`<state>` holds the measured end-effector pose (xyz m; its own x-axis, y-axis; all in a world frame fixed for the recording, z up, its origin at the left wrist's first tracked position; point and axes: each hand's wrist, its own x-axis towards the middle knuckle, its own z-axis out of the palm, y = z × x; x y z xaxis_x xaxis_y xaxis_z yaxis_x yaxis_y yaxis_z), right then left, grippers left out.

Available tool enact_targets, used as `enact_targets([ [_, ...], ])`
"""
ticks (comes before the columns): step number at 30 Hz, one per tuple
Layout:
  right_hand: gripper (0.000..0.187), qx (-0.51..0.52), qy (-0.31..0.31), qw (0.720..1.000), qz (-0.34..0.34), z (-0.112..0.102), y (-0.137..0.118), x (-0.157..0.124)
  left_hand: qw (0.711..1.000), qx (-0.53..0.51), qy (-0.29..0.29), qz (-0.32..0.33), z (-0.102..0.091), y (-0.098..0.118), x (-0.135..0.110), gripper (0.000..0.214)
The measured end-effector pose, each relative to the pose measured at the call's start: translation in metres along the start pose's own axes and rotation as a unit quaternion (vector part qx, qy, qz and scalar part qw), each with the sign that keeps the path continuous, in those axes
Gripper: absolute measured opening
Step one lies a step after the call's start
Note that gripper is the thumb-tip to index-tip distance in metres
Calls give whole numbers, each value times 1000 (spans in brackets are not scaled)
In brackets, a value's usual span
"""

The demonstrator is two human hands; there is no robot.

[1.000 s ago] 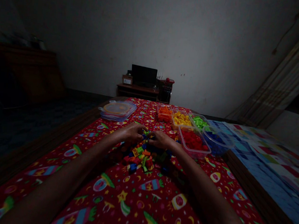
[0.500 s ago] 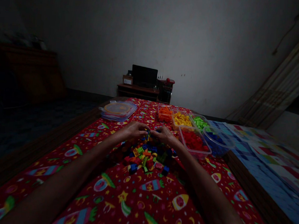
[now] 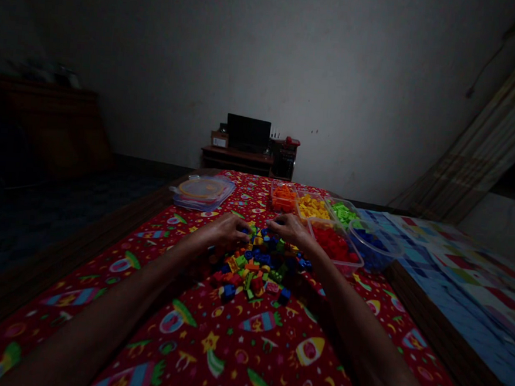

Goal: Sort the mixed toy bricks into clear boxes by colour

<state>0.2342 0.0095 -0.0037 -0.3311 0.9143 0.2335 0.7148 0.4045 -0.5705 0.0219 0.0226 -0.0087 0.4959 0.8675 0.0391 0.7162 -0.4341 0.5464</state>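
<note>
Mixed plastic bricks point(image 3: 255, 263) heaped on red printed cloth point(image 3: 246, 357); left hand point(image 3: 226, 232) and right hand point(image 3: 289, 227) curved at heap's far edge, any grip unclear. Sorted bricks kept in clear tubs point(image 3: 334, 264) just beyond right hand.

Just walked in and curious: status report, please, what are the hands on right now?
Left hand and right hand over the far side of a pile of plastic toy bricks. Any grip hidden. Clear tub of red bricks just past the right hand, not blocking.

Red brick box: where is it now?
In the head view, the clear box of red bricks sits right of the right hand, beside the blue brick tub.
</note>
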Motion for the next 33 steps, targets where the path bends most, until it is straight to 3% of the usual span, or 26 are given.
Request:
enact_targets([
  [5,24,134,-5,991,-2,7,-3,2,995,-94,45,7,-2,2,1,45],
  [9,33,180,2,983,-40,8,-12,0,981,-190,30,14,3,12,-4,57],
  [13,38,100,-5,992,-81,7,-23,-5,972,-235,19,5,11,20,-4,61],
  [20,24,-23,72,993,-88,5,-28,-5,972,-230,23,-30,19,21,5,70],
  [24,25,-55,140,987,-59,-25,-16,-4,961,-272,20,-33,15,26,5,74],
  [28,26,-120,243,962,31,-84,17,-16,964,-266,29,-11,10,27,1,70],
  [33,29,-248,371,876,185,-147,78,-58,977,-213,21,1,11,21,2,73],
])
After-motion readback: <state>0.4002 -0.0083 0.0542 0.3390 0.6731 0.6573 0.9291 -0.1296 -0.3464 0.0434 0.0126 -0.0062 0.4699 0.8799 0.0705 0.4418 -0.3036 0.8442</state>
